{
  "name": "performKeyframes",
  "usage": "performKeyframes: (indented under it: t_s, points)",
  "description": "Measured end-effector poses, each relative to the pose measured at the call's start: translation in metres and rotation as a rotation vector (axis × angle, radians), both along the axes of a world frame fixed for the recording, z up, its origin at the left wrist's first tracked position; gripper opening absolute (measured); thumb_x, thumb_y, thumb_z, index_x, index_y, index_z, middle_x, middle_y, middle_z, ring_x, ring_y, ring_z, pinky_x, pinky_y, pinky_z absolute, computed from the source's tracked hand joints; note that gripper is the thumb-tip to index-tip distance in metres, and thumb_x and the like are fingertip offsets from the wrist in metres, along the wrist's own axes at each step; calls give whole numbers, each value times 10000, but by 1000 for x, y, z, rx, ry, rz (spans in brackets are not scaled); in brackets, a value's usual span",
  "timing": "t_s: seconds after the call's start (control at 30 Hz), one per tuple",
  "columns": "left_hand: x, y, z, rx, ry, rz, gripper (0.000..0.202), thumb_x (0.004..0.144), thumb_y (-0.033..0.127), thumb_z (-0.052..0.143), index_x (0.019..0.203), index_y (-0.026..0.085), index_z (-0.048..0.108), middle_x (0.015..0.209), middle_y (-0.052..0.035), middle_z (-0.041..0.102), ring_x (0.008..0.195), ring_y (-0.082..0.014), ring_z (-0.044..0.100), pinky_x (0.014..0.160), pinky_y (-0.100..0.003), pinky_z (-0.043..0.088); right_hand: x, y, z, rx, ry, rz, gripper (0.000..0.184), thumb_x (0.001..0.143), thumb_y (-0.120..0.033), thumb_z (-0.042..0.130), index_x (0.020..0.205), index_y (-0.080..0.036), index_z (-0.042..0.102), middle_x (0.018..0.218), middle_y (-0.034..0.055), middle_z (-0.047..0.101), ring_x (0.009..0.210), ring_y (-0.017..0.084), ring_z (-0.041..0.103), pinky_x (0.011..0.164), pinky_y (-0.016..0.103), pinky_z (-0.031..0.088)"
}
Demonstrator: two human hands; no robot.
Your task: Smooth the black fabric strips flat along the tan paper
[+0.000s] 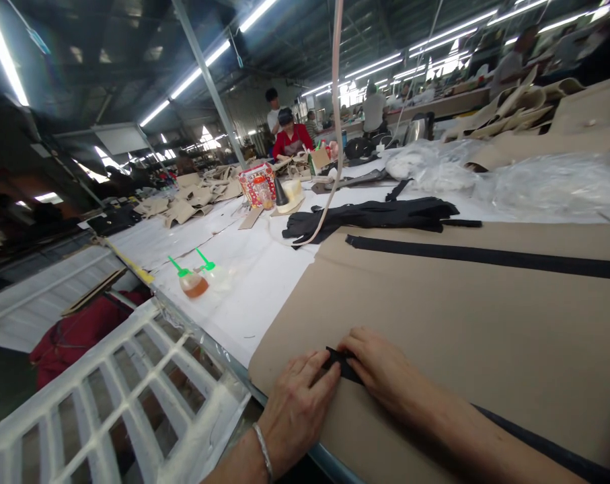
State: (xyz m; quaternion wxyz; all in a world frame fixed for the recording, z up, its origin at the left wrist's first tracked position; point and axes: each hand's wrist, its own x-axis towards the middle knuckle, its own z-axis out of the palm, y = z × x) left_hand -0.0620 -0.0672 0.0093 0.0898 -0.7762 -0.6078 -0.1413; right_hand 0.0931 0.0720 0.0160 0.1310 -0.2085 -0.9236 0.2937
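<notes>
A large beige sheet (461,316) lies flat on the table in front of me. Near its left edge, my left hand (299,400) pinches the end of a black strip (350,372) between thumb and fingers. Just to the right, the bent fingers of my right hand (378,359) close on the same strip, their tips partly hidden. A black band emerges beyond my right forearm toward the lower right; the arm hides whether it is the same strip. Another black strip (486,257) lies along the sheet's far side.
A pile of black strips (380,218) lies behind the sheet, beside clear plastic bags (551,185). Two green-tipped squeeze bottles (194,286) stand left. A pale hose (337,101) hangs down to the table. A white slatted rack (128,398) adjoins the table edge. People work farther back.
</notes>
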Motion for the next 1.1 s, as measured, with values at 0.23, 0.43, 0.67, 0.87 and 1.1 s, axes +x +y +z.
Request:
performKeyframes:
  t_s: [0.23,0.43,0.67,0.87,1.1]
  points:
    - [-2,-2,0,-1,1,-5,352,965,150,397,1271,173,568,1280,-105,611,1185,-241,566,972,-415,529,5,-2,-10,23,43,25,275,920,-51,427,997,-179,657,971,70,574,926,199,529,849,309,416]
    - [-3,-2,-2,40,-23,-2,346,969,154,386,1266,114,558,1281,-120,619,1204,-236,567,999,-401,519,6,-3,-11,31,71,27,308,933,-46,416,1063,-187,658,968,68,565,918,199,527,851,316,420]
    - [-2,-1,1,61,-82,14,325,957,161,401,1223,135,586,1238,-118,643,1183,-215,585,997,-390,526,6,-7,-9,19,78,37,332,909,-11,405,1030,-175,666,960,76,561,910,199,520,852,319,431]
    - [-3,-3,-1,16,-121,33,330,955,164,424,1250,140,569,1296,-116,595,1229,-226,540,1035,-406,496,8,-8,-12,5,99,36,391,893,5,391,1108,-186,656,974,76,557,919,205,516,867,328,428]
    - [-4,-4,0,7,-115,11,332,963,163,412,1261,116,552,1265,-117,606,1209,-233,544,1033,-410,494,5,-7,-14,9,62,19,380,877,18,389,1094,-160,644,1014,93,552,964,227,504,903,373,417]
